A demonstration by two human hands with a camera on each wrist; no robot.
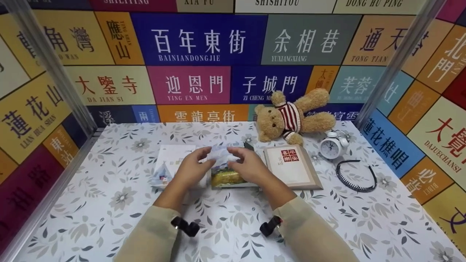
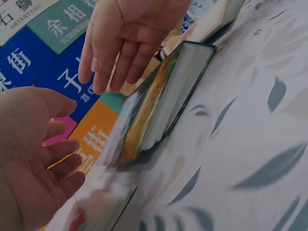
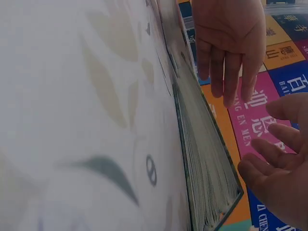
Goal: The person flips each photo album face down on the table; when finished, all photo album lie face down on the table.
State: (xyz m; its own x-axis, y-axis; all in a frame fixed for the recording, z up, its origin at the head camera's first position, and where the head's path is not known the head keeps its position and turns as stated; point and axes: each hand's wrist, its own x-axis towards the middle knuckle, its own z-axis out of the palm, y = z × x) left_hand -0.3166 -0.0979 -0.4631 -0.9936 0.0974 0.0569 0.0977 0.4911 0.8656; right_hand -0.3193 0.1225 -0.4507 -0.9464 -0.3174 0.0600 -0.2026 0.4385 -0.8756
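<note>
Head view shows my left hand [image 1: 191, 167] and my right hand [image 1: 252, 165] over a thick book with a yellow-field landscape cover [image 1: 227, 177], which lies flat in the middle of the white, leaf-patterned tabletop [image 1: 225, 218]. My fingers are loosely bent and spread, both grips wide and holding nothing; the two wrist views show the palms apart, with the book's page edges facing the near side. My hands cover the book's left and right edges from above.

Just left of it lies a white book with a pale illustrated cover [image 1: 168, 156], partly hidden under my left hand and wrist. Just right lies a cream and brown book with a red square design [image 1: 287, 167]. Beyond that, at the far right, a tan plush bear in a red-and-white striped sweater [image 1: 289, 116] lies on its side by the colourful lettered wall [image 1: 200, 40]. A white twin-bell alarm clock [image 1: 330, 147] stands right of the bear's near side, and a black toothed headband [image 1: 358, 188] lies nearer, at the right.
</note>
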